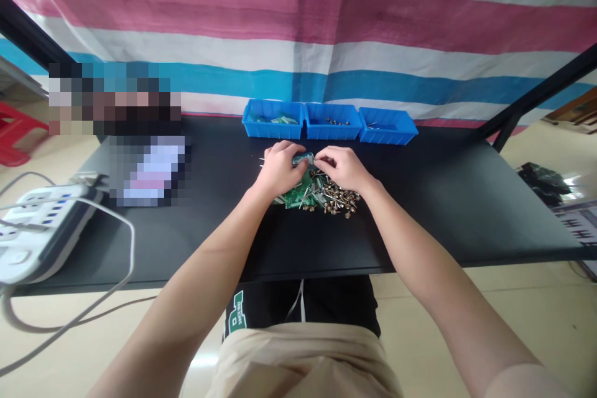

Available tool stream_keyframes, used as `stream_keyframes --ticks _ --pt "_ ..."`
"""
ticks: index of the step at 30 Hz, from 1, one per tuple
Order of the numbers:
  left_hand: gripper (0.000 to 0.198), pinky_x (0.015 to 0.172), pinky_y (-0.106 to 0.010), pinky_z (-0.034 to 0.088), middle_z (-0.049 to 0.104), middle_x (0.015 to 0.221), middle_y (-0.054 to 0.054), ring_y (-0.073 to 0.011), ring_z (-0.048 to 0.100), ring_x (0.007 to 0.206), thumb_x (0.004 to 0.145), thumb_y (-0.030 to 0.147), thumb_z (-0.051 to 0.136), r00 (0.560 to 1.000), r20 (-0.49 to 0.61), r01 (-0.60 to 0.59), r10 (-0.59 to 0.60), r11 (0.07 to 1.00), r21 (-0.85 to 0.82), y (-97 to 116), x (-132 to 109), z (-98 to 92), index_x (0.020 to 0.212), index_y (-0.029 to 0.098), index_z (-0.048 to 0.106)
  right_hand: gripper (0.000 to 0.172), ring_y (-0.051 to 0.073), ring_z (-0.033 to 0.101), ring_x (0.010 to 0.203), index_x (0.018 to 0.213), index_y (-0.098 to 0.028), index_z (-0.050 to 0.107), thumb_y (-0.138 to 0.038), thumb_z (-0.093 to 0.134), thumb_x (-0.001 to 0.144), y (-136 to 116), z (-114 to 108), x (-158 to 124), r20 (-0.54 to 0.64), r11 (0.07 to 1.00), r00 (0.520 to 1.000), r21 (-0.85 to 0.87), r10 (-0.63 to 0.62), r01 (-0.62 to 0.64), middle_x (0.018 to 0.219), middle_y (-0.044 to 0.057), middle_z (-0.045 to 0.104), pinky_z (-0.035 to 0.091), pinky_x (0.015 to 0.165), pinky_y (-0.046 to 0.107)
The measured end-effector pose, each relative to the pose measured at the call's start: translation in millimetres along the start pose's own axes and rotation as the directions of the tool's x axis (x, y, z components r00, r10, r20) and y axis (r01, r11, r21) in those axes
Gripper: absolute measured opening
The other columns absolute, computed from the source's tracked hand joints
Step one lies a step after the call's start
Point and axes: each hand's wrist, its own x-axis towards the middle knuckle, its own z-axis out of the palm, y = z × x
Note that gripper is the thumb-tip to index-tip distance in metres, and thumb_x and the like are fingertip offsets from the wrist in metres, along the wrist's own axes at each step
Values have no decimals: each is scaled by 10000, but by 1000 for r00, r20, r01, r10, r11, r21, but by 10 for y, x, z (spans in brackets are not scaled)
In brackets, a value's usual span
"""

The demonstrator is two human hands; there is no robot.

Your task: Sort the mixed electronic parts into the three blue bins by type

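Over a mixed pile of small green packets (298, 194) and brass-headed metal pieces (342, 199), both my hands meet near the middle of the black table. A small clear-and-green packet (304, 158) is gripped between the thumb and fingers of my left hand (281, 168). The fingertips of my right hand (342, 166) are pinched together at that packet's right end; what they hold is too small to make out. Thin metal pins show just left of my left hand.
Behind my hands stand three blue bins: the left (274, 130) holds green packets, the middle (332, 132) brass-headed pieces, the right (389, 135) thin pins. A white power strip (41, 230) with cables lies at the left, near a blurred-out area. Black frame bars rise at both sides.
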Motion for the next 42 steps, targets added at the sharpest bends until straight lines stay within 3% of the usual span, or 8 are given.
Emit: stream_keyframes --ticks 6,10,14,19,25,33,42 --pt "267 946 -428 493 739 1025 -96 -248 670 996 929 280 503 980 -44 -197 194 978 -73 24 -30 -17 1033 168 723 183 129 540 630 914 -193 627 -336 524 964 -56 13 -12 31 999 999 -6 32 -32 753 12 651 386 636 262" --pt "243 916 -406 480 750 916 -68 -219 685 893 905 253 505 969 -70 -242 236 966 -88 0 -39 -4 925 176 734 146 140 574 662 896 -198 616 -326 558 939 -51 18 -23 62 999 997 -15 36 -36 767 16 657 400 646 264" --pt "233 885 -382 476 749 865 -53 -205 681 838 914 297 532 965 -74 -256 250 962 -90 -10 -39 -3 877 180 730 127 141 586 660 847 -194 617 -307 600 902 -40 34 -24 7 1000 1000 20 22 -22 767 20 665 419 642 265" --pt "292 805 -354 473 732 807 -55 -197 668 801 961 312 498 968 -135 -224 214 972 -67 -17 -27 9 808 181 710 161 136 563 619 862 -194 644 -353 674 867 -31 51 -13 -59 999 998 40 32 -30 703 4 642 435 630 273" --pt "255 764 -317 483 714 804 -52 -180 649 781 958 306 518 957 -246 -187 152 974 -124 -24 -16 15 832 184 703 137 147 600 654 844 -189 661 -321 642 877 -26 35 0 -105 993 990 85 93 -85 764 30 695 469 629 281" --pt "256 759 -321 502 713 828 -65 -190 650 788 953 311 510 979 -175 -134 106 979 -155 -21 -12 -2 843 178 699 192 149 606 653 860 -185 659 -375 639 880 -8 30 4 -152 969 973 202 174 -142 739 22 682 462 628 287" --pt "225 806 -336 528 732 874 -70 -205 671 834 942 292 526 991 -127 -63 47 990 -126 -30 4 7 863 183 706 179 160 626 665 877 -179 700 -346 637 858 3 23 2 -109 958 968 206 225 -200 758 33 712 475 642 294"
